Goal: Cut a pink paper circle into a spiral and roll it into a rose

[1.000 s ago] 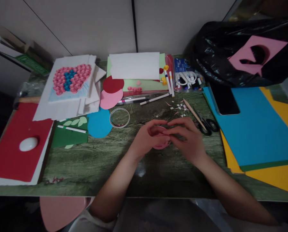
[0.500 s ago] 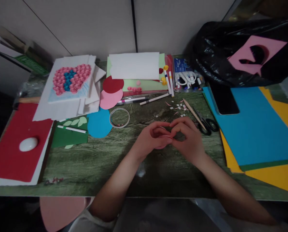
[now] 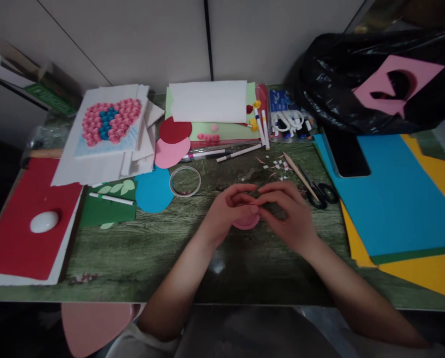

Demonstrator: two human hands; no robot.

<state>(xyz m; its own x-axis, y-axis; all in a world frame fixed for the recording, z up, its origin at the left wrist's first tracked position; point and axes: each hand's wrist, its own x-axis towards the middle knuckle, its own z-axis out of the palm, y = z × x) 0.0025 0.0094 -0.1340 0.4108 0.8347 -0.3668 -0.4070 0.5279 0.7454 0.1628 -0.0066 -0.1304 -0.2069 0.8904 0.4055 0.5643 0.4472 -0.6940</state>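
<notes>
Over the middle of the table, my left hand (image 3: 224,213) grips a piece of pink paper (image 3: 246,222) between thumb and fingers. Its rounded lower edge hangs below my left thumb; the upper part is hidden by the fingers. My right hand (image 3: 290,214) meets it from the right, thumb and forefinger pinched on the paper's edge beside the left fingertips. To the right lie black-handled scissors (image 3: 324,193) and a wooden stick (image 3: 300,175), with small white and pink paper scraps (image 3: 280,166) beside them.
A roll of tape (image 3: 185,169), a blue paper circle (image 3: 153,191) and a pink circle (image 3: 172,151) lie left. Further left is a picture with pink and blue paper roses (image 3: 110,122). At right, a phone (image 3: 347,154) rests on blue paper (image 3: 404,199), before a black bag (image 3: 330,74).
Both hands have shifted slightly left. The pink paper has turned so that more of its rounded lower part shows under my left thumb.
</notes>
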